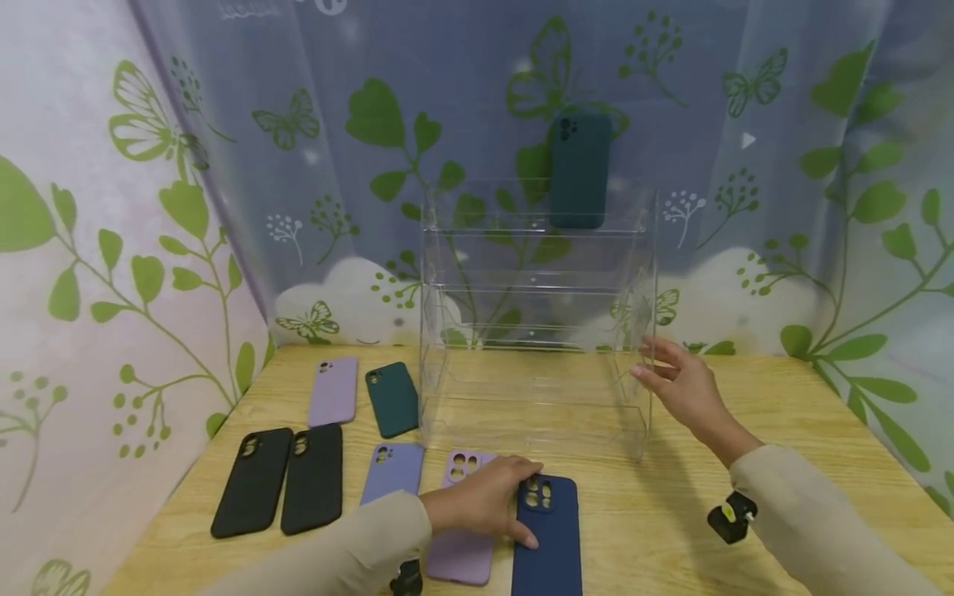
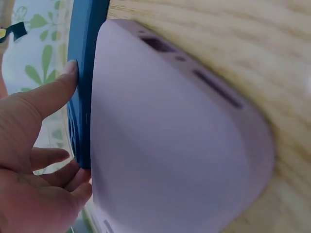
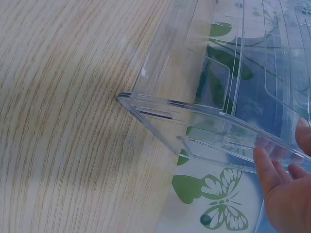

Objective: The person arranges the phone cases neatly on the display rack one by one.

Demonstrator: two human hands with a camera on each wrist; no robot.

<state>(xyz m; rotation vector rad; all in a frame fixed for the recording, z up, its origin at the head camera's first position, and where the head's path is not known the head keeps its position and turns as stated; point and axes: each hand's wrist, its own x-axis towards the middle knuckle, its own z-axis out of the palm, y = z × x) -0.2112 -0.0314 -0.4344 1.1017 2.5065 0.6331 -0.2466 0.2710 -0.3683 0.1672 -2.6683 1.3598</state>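
Observation:
My left hand (image 1: 484, 497) reaches over a light purple phone case (image 1: 458, 563) to a navy blue phone case (image 1: 551, 538) at the front of the table. The left wrist view shows the thumb (image 2: 58, 94) on the blue case's face and the other fingers at its camera end, pinching it. At the right side of a clear tiered display rack (image 1: 532, 406), my right hand (image 1: 689, 393) grips the side panel, its fingers seen along that panel in the right wrist view. One dark green phone case (image 1: 580, 174) stands upright on the rack's top tier.
Left of the rack lie a lilac case (image 1: 333, 393), a second green case (image 1: 392, 400) and a periwinkle case (image 1: 395, 472). Two black cases (image 1: 252, 483) lie side by side farther left. A leaf-patterned curtain (image 1: 462, 108) hangs behind the wooden table (image 1: 715, 530).

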